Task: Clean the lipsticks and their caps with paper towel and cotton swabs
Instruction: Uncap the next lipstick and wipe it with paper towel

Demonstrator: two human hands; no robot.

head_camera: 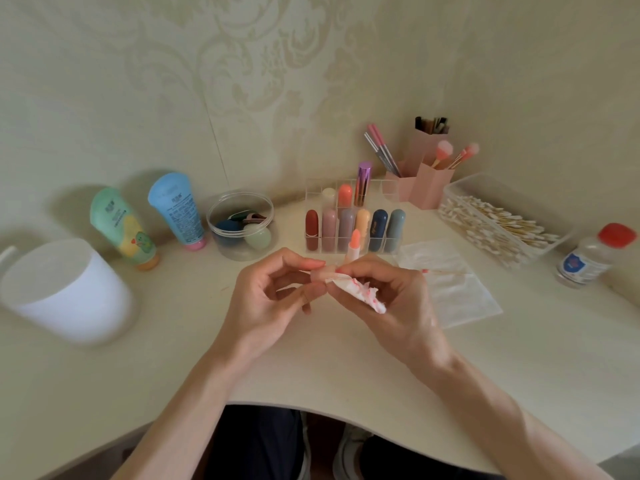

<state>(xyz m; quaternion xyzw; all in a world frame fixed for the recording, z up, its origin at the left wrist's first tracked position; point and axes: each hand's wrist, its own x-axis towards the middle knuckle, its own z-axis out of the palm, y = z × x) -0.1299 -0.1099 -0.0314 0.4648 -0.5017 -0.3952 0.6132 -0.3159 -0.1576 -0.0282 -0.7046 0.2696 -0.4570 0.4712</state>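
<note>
Both hands meet above the middle of the desk [311, 368], a little in front of the clear organizer [391, 241]. Between them stands an uncapped lipstick [354, 241], its peach tip pointing up and its pale tube sinking between the fingertips. The left hand [273, 299] is curled, its thumb and forefinger pinching the lower end of the lipstick where the paper meets it. The right hand [391, 299] is curled too and grips a crumpled paper towel [360, 293], stained pink, pressed against the base of the tube. Just how much of the tube is wrapped cannot be told. The organizer holds a row of capped lipsticks upright in its compartments. To its right a flat sheet [457, 296] lies on the desk with a used cotton swab [445, 270] across it, and beyond that stands a clear box of swabs [498, 223]. A red-capped bottle [588, 261] stands at the far right.
</note>
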